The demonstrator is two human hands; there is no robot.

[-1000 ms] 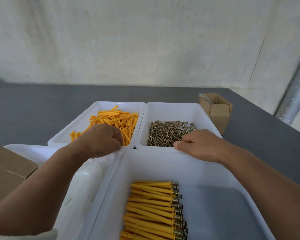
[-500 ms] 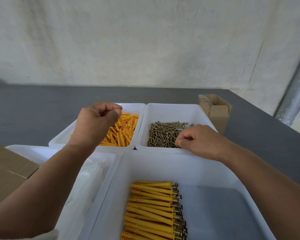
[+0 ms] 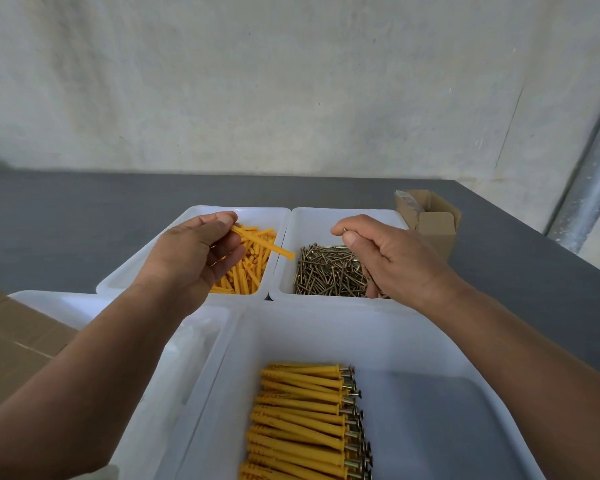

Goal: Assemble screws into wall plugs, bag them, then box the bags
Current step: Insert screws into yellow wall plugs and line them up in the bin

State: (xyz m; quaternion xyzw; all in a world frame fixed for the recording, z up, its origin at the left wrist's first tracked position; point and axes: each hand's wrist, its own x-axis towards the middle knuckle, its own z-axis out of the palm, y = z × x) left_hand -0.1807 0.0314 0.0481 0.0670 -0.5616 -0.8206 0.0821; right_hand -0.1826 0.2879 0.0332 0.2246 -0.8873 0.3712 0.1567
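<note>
Nearest: white bin (image 3: 326, 327) held row of assembled plugs (image 3: 302, 420), screw heads pointing right. Second bin (image 3: 174, 358) just left of it, contents unclear. Cardboard (image 3: 14, 341) at far left.

Mid: left hand (image 3: 191, 261) pinched one orange wall plug (image 3: 264, 242) between thumb and fingers, tip slanting right. Right hand (image 3: 392, 258) pinched screw (image 3: 344, 230) between thumb and forefinger, only head showing.

Under hands: loose plugs (image 3: 246, 275) in left tray (image 3: 194, 216), loose screws (image 3: 329, 271) in right tray (image 3: 326, 216).

Farthest: open small box (image 3: 433, 226) on grey table (image 3: 84, 220).

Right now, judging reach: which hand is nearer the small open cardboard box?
Right. The right hand, pinching a screw, is over the screw tray beside the box; the left hand, holding a plug, is over the plug tray.
</note>
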